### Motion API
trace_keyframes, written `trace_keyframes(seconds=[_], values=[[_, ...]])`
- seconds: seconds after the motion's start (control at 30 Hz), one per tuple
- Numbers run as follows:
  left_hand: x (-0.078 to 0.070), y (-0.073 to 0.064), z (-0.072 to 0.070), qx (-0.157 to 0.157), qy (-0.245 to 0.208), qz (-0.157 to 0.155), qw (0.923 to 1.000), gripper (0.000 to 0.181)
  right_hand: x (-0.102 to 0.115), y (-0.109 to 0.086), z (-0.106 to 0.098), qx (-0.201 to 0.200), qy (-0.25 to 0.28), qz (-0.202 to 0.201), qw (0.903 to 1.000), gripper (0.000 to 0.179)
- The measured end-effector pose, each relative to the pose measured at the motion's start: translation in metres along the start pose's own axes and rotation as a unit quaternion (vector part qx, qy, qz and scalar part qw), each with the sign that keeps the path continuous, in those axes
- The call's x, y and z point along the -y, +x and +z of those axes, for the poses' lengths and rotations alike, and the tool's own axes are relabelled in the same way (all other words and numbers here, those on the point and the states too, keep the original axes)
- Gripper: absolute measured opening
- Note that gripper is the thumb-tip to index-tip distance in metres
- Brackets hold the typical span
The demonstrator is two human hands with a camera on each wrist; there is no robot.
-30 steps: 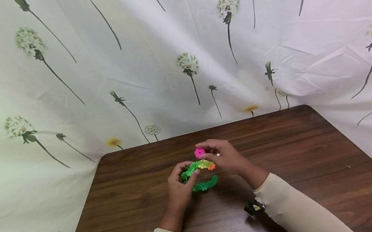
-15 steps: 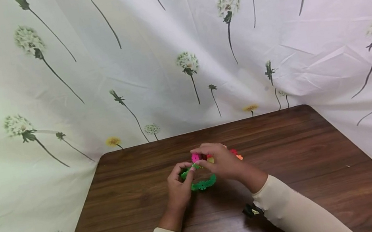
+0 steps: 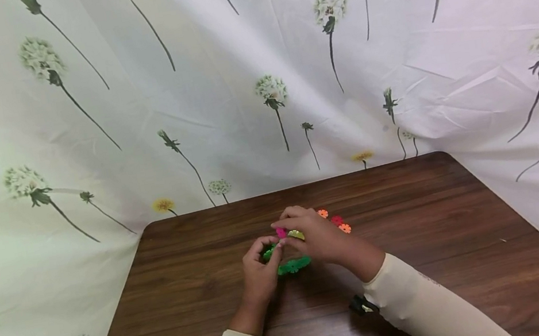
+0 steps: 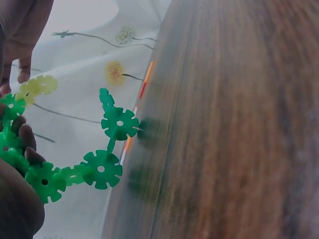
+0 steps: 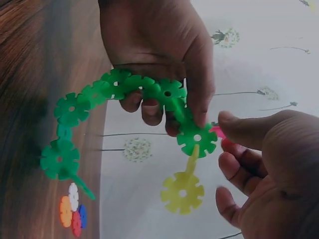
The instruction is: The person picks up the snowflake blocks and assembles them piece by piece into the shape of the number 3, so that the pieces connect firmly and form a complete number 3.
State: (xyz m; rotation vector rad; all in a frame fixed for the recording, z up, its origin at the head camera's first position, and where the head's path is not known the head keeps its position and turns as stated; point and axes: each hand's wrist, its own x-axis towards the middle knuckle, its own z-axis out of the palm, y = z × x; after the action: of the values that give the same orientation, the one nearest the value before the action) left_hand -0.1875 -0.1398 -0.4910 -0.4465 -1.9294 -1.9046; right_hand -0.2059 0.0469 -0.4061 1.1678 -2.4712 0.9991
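My left hand (image 3: 260, 271) grips a curved chain of notched plastic flower discs, mostly green (image 5: 60, 169), near one end. The chain's free part curls round, and in the left wrist view it hangs above the table. A yellow disc (image 5: 174, 191) is slotted to the green disc at the held end. My right hand (image 3: 322, 238) pinches a pink disc (image 5: 218, 132) between thumb and fingers. That disc meets the edge of the same green disc, close to my left fingertips; how deep it sits is hidden by the fingers.
On the wooden table (image 3: 204, 294) behind my right hand lie loose discs: an orange one (image 3: 323, 214), a red one (image 3: 337, 220) and another orange one (image 3: 345, 229). White (image 5: 74, 196) and blue (image 5: 83, 216) discs show in the right wrist view. A flower-printed cloth (image 3: 223, 140) hangs behind the table.
My right hand has moved left and slightly down, bringing the pink disc from apart to the green disc. Loose discs behind it have come into sight. My left hand has stayed nearly still.
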Motion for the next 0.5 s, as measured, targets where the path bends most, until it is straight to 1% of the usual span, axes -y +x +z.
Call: trace_keyframes(seconds=[0.07, 0.13, 0.23, 0.4, 0.5], values=[[0.0004, -0.0004, -0.0006, 0.003, -0.001, 0.0, 1.0, 0.005, -0.0023, -0.0007, 0.0018, 0.0, 0.008, 0.004, 1.0, 0.037], [0.0003, -0.0006, -0.0011, 0.004, 0.001, 0.002, 1.0, 0.005, -0.0046, -0.001, 0.0034, -0.006, 0.008, -0.004, 0.9999, 0.037], [0.0005, -0.0005, -0.0016, 0.005, 0.003, 0.003, 1.0, 0.006, -0.0074, -0.0009, 0.0055, -0.009, 0.024, -0.007, 0.9996, 0.037], [0.0009, -0.0007, -0.0019, 0.007, 0.0, -0.002, 1.0, 0.005, -0.0093, -0.0029, 0.0088, -0.001, 0.064, 0.013, 0.9979, 0.037], [0.0006, -0.0004, -0.0019, 0.005, 0.002, -0.006, 1.0, 0.004, -0.0097, -0.0045, 0.0107, -0.006, 0.082, 0.02, 0.9964, 0.039]])
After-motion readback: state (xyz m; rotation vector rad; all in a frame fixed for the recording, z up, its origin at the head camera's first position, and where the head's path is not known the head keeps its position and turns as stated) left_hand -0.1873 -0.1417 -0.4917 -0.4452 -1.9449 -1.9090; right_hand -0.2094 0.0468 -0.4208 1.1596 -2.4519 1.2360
